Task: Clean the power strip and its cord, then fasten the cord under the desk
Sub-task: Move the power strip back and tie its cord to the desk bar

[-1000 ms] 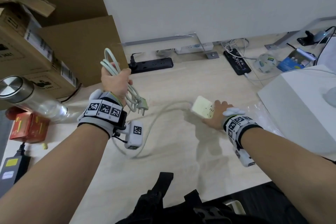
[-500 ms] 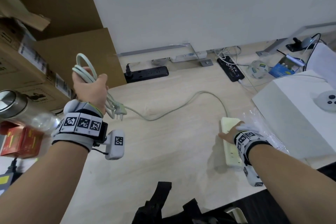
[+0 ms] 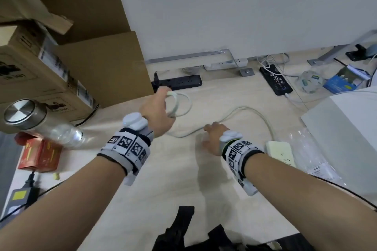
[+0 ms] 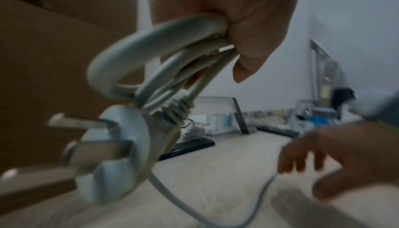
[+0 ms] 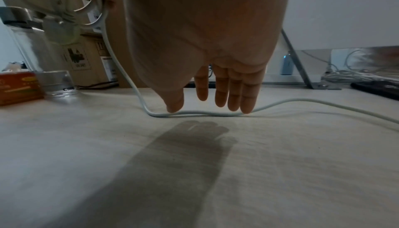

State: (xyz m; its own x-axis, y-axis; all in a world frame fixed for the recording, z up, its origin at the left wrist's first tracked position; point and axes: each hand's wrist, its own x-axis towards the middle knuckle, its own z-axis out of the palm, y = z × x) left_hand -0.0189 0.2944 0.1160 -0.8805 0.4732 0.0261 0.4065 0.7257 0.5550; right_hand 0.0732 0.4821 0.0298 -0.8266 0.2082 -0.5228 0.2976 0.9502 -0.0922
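The left hand (image 3: pixel 158 111) grips the coiled cord (image 3: pixel 179 104), likely keeping the loops gathered. The right hand (image 3: pixel 214 138), fingers straight, reaches toward the slack on the desk (image 3: pixel 163 199), holding nothing.

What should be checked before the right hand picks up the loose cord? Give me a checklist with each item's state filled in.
1. Left hand grips the coiled cord: ok.
2. Plug hangs free of any socket: ok.
3. Right hand is free, fingers straight: ok.
4. Right hand has closed on the loose cord: not ok; its fingertips are just above or at it.
5. White power strip lies flat on the desk, beside the right wrist: ok.
6. Cord run to the strip is free of snags: cannot tell; the right forearm hides where it joins the strip.
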